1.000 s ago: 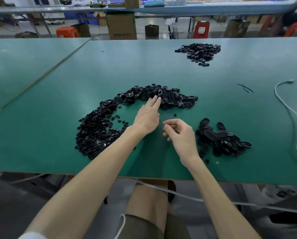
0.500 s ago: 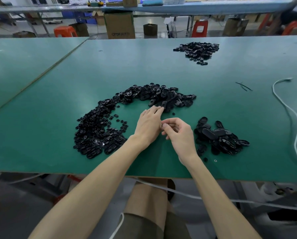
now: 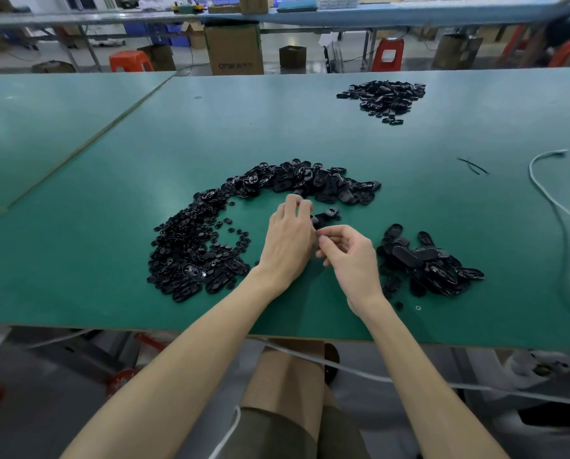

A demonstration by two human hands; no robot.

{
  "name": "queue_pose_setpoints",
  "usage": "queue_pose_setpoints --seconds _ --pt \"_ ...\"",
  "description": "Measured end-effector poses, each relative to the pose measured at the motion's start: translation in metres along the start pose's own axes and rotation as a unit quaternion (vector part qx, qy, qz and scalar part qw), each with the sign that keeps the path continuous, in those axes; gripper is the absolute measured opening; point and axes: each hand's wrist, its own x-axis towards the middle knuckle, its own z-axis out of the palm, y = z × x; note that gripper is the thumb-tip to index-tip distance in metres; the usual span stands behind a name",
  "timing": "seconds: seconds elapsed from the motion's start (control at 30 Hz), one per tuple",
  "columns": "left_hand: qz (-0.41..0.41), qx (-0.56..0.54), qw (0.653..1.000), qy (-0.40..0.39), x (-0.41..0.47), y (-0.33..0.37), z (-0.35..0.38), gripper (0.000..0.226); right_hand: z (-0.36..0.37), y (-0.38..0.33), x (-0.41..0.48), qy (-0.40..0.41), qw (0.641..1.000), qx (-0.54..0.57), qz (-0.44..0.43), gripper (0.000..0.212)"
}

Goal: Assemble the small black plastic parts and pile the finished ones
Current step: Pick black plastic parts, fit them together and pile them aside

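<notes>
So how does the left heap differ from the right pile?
The left heap is bigger and curves in an arc; the right pile is smaller and compact. The left heap holds many tiny pieces; the right pile shows mostly larger ovals. Both are black parts on the green table.

At centre, the left hand grips a black oval part that projects toward 2 o'clock. The right hand sits just beside it at 4 o'clock, fingers curled and thumb against forefinger; anything pinched there is too small to tell. On the green table, a curved bank of loose black parts runs from 9 o'clock of the hands round to 12 o'clock, a smaller heap lies at 3 o'clock, and a far heap lies at 1 o'clock.
</notes>
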Motion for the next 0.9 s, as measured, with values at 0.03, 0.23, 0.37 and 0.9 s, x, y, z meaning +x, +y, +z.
queue_pose_setpoints --seconds 0.03,0.23,0.37,0.9 --pt "0.021 -0.008 0.999 -0.025 0.000 -0.001 0.000 0.034 0.000 0.000 0.000 0.001 1.000 0.004 0.001 0.011" --pt "0.034 -0.016 0.997 -0.074 0.002 -0.005 0.002 0.039 0.000 -0.001 0.000 0.004 1.000 0.010 -0.001 0.012" --pt "0.049 0.001 0.998 -0.049 0.000 -0.006 0.005 0.029 0.000 -0.001 0.001 0.005 1.000 0.009 -0.001 0.012" --pt "-0.039 -0.216 0.976 -0.009 0.001 -0.003 -0.020 0.013 -0.001 0.001 0.003 0.051 0.996 0.073 0.011 0.014"
